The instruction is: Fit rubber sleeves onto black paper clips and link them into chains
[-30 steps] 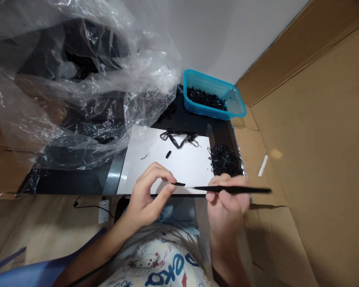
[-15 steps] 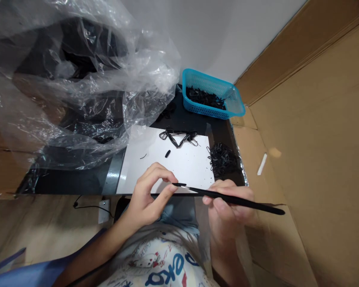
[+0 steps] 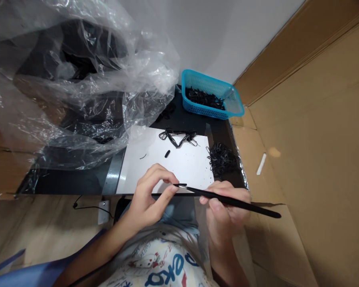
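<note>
Between thumb and index finger, my left hand [image 3: 154, 191] pinches a small narrow black piece [image 3: 182, 184] over the front edge of a white sheet [image 3: 155, 159]. My right hand [image 3: 225, 203] is closed around a slim black-handled tool [image 3: 242, 204] with a thin silvery tip. That tip meets the black piece beside my left fingertips; its exact shape is too small to make out. Beyond my hands, a short black oval piece [image 3: 167, 154] and a strip of joined black parts [image 3: 179, 139] lie on the sheet. A thin black sliver [image 3: 143, 156] rests to the left.
A tangled heap of black trimmings [image 3: 223, 159] sits right of the sheet. Behind it stands a blue basket [image 3: 206, 111] holding many black pieces. Crumpled clear plastic [image 3: 149, 71] covers the left back of the black table [image 3: 74, 179]. Cardboard [image 3: 323, 119] walls the right side.
My right hand and the tool have shifted slightly left, and the tool's tip sits a little nearer my left fingertips. My left hand keeps its pinch almost in place.
</note>
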A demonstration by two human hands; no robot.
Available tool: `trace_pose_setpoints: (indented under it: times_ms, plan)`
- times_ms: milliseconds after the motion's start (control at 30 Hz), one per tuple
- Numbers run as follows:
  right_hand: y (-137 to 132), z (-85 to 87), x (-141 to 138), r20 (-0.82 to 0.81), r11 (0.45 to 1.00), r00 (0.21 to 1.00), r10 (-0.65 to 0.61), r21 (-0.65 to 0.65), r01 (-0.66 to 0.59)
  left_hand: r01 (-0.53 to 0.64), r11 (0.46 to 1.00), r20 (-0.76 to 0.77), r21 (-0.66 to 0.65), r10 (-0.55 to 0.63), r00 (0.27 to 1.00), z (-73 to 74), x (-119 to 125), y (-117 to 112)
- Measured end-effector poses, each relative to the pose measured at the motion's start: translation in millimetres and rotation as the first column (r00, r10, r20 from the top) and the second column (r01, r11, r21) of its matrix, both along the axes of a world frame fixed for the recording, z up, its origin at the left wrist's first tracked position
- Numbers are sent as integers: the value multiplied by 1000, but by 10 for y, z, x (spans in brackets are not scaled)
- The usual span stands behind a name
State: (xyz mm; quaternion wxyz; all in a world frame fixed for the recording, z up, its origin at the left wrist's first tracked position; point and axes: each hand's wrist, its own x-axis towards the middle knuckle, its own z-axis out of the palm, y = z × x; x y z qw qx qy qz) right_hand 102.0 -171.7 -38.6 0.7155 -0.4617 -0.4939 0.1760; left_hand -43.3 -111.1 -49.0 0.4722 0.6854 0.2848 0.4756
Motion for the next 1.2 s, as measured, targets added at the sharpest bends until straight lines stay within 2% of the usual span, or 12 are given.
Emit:
trace_pose_setpoints:
  times_ms: [133,233,300,400,467,600,733,833,933,1033,1100,1200]
  plan:
    - [32,87,22,-203,997,978,57,-39,-66,-5,998,-51,55,8,999,-24,26,10]
    - [110,157,173,-518,975,839,167,-40,-218,-6,995,-101,99,16,995,-61,19,27]
    - [161,154,306,-610,968,769,191,-13,-250,5,994,-140,113,11,990,-84,-16,63]
    - [203,62,440,-630,977,771,95,-88,-192,72,980,-330,186,-6,944,-98,-77,234]
    - [212,-30,448,-658,963,753,6,-198,-181,155,948,-515,278,11,857,-45,-62,460]
    - [198,-170,353,-732,885,676,-89,-370,-283,304,841,-763,448,183,619,365,230,1089]
    - [145,-212,435,-723,895,684,-94,-363,-260,64,724,-606,687,522,600,942,616,1595]
    - [56,-227,686,-669,917,737,-95,-347,-197,-22,703,-527,711,553,646,1173,633,1709]
    - [-35,-269,944,-630,915,755,-184,-389,-102,-57,719,-482,692,520,705,1148,432,1682]
    - [-54,-319,1093,-579,886,757,-302,-464,-2,-57,746,-528,663,520,672,998,225,1655]
    - [-16,-329,1158,-458,861,830,-319,-507,51,-33,754,-554,656,511,657,905,142,1641]
    - [98,-298,1281,-100,735,975,-198,-673,80,41,743,-576,668,482,660,786,77,1578]
